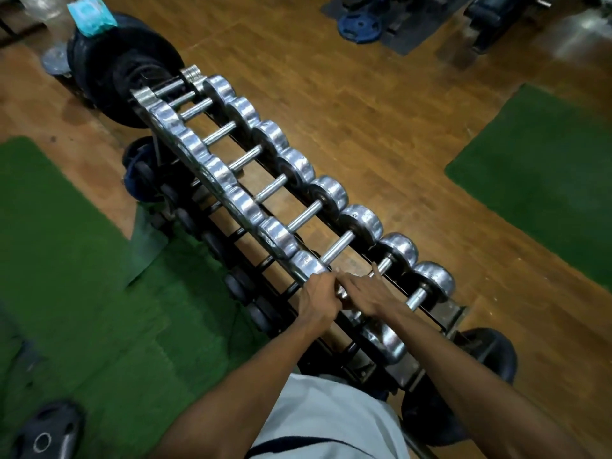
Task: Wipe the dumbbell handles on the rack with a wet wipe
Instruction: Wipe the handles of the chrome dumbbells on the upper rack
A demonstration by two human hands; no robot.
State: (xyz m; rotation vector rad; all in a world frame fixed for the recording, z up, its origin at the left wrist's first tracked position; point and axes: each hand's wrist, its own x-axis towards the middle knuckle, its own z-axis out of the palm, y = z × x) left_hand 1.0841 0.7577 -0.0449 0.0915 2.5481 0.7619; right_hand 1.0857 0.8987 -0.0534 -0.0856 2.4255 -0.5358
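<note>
Chrome dumbbells (299, 223) sit in a long row on the top tier of the rack (453, 313), running away across the wooden floor (364, 94), darker dumbbells on a lower tier to the left. Both hands are down at the near end of the row. Left hand (316, 294) curls over the inner chrome head of a near dumbbell, gripping it. Right hand (362, 294) lies over the handle (384, 264) just beside it, fingers wrapped around the bar as far as I can see; a pale sliver poking up past the fingers may be the wet wipe (375, 269), too small and blurred to be sure. So the right grip looks clenched on the handle with the wipe probably under it, left grip grasping the dumbbell head to steady it. Judgement: the wiping is at the near dumbbells, with many handles further along left to do. To do this step well: keep the left hand bracing so the dumbbell doesn't roll in its cradle, wrap the wipe fully round the bar, twist and slide from head to head to cover the whole handle, then shift to the neighbour. A teal packet (91, 14), likely the wipes pack, sits on the black plates (126, 61) at the far end; its print can't be read. No brand, weight marking or other writing is legible on the dumbbells. Green mats (66, 243) flank the rack.
</note>
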